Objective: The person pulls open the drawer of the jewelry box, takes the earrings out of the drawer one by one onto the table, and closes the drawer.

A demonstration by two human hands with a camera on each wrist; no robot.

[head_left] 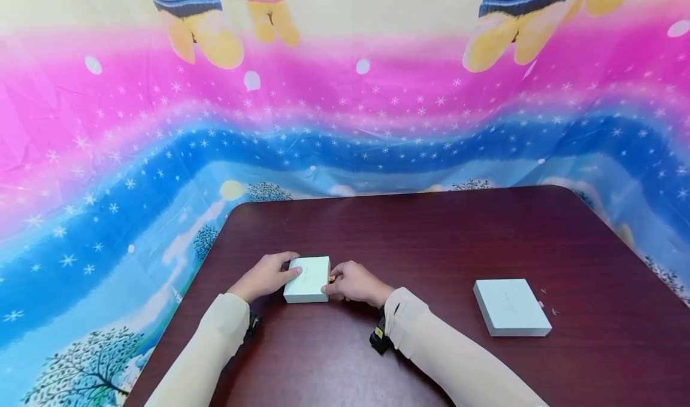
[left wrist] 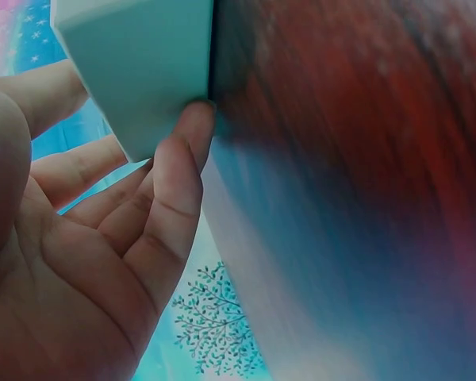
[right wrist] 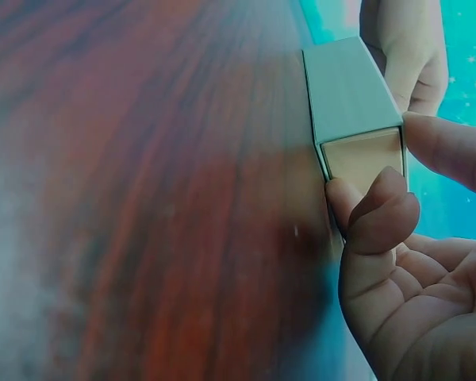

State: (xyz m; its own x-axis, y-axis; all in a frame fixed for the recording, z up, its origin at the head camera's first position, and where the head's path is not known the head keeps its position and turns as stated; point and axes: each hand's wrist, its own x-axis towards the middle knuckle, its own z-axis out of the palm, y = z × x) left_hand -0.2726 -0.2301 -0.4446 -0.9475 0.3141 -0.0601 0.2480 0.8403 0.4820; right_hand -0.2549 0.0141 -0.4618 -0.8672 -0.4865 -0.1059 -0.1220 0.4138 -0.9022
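A small pale drawer-style box (head_left: 308,282) lies on the left part of the table, faint lettering on its top. My left hand (head_left: 268,276) grips its left side, thumb over the top; the left wrist view shows fingers against the end of the box (left wrist: 143,79). At the opposite end, my right hand (head_left: 356,283) holds the box with the thumb at its upper edge. In the right wrist view, curled fingers (right wrist: 373,214) sit right at the cream inner drawer (right wrist: 365,157), which shows inside the sleeve and is partly hidden by them.
A second pale box (head_left: 511,307) lies on the right of the dark red-brown table (head_left: 409,239), with a small pink tab (head_left: 541,304) at its right side. Two small pale cross-shaped things lie beside it. A patterned cloth (head_left: 345,108) hangs behind the table.
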